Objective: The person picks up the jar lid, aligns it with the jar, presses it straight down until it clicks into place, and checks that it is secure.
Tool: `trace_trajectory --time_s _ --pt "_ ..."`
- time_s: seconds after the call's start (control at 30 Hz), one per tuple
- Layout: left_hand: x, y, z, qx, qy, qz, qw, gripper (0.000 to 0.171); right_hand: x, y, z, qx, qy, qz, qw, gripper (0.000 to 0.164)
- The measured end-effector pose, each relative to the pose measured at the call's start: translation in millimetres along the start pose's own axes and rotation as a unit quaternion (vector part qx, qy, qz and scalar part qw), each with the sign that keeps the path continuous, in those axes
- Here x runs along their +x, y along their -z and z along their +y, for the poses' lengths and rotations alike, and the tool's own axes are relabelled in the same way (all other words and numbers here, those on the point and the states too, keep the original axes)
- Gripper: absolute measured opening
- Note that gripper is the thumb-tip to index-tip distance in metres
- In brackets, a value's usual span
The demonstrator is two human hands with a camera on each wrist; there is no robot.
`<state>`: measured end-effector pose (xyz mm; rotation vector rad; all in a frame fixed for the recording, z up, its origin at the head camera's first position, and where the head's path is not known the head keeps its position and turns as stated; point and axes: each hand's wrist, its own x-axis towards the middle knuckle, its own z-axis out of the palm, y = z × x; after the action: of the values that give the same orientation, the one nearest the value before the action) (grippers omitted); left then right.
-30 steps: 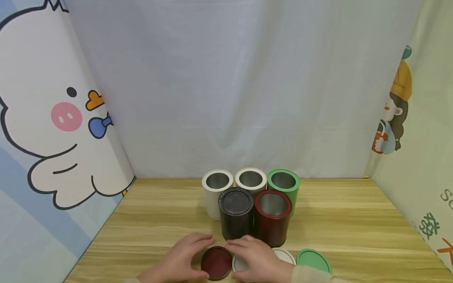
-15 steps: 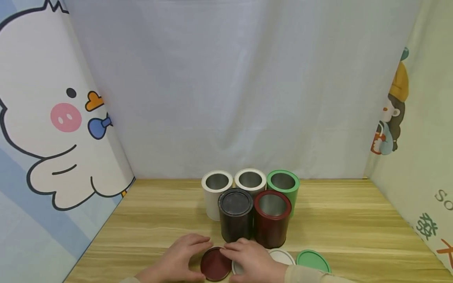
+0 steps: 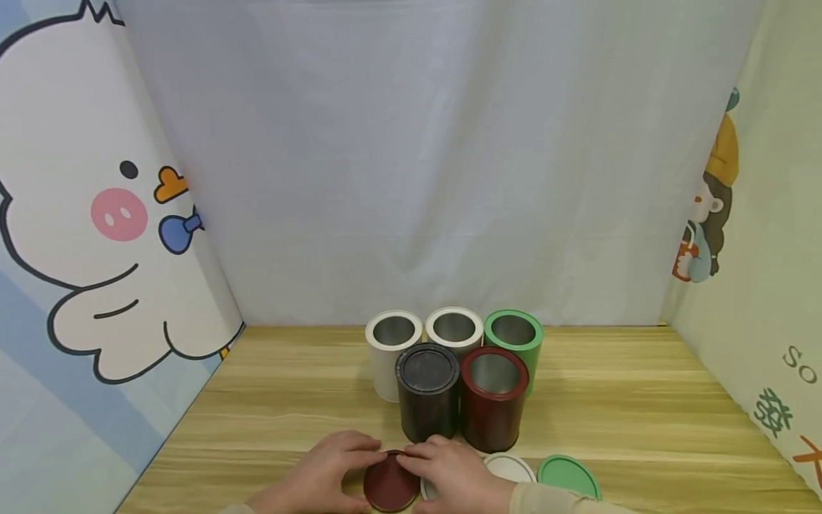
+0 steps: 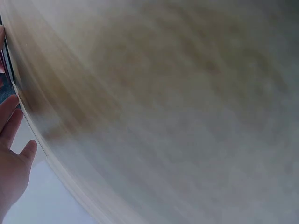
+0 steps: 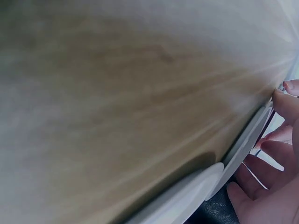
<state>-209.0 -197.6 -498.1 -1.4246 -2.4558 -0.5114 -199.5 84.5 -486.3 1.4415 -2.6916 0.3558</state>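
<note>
A dark red round lid (image 3: 390, 487) lies flat on the table between the two hands. From the left, my left hand (image 3: 324, 472) reaches its rim with outstretched fingertips, thumb apart below. My right hand (image 3: 461, 477) lies over a white lid (image 3: 427, 492), mostly covering it, and its fingertips touch the red lid's far right edge. In the left wrist view the left hand (image 4: 11, 161) shows spread fingers. Loosely bent fingers of the right hand (image 5: 275, 182) appear in the right wrist view, beside pale lids (image 5: 189, 198).
Beyond the hands stand a black tin (image 3: 429, 410) with its top closed and an open dark red tin (image 3: 493, 421). Behind them are two open white tins (image 3: 385, 375) and an open green tin (image 3: 531, 357). Another white lid (image 3: 511, 467) and a green lid (image 3: 569, 475) lie at right.
My right hand has shifted slightly left, onto the red lid's edge. The left fingertips have closed in on the rim. The tins and lids look unmoved.
</note>
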Motion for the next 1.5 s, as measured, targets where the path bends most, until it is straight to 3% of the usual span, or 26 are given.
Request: trace_trajectory --time_s 0.17,0.43,0.67,1.07,1.3,1.5 --pt "0.0 -0.2 1.0 -0.006 0.006 -0.007 0.9999 0.056 1.2 -1.2 -0.9 0.003 -0.003 0.003 1.000 0.062" --pt "1.0 -0.8 1.0 -0.049 -0.013 -0.004 0.9987 0.048 2.4 -2.1 -3.0 0.008 -0.003 0.012 1.000 0.057" --pt "-0.5 -1.8 -1.1 -0.082 0.015 -0.029 0.9961 0.049 3.7 -4.0 -3.1 0.015 -0.001 0.019 1.000 0.052" --pt "0.5 -2.3 -1.7 -0.090 0.019 -0.032 0.9952 0.047 4.4 -4.4 -3.9 0.022 -0.002 0.028 0.999 0.046" --pt "0.8 -3.2 -3.6 -0.110 0.039 -0.043 0.9922 0.047 4.4 -2.3 -3.1 0.038 -0.002 0.014 0.999 0.046" --pt "0.6 -3.7 -4.9 -0.139 0.056 -0.047 0.9875 0.046 3.2 -1.2 0.3 0.066 0.013 0.025 0.997 0.044"
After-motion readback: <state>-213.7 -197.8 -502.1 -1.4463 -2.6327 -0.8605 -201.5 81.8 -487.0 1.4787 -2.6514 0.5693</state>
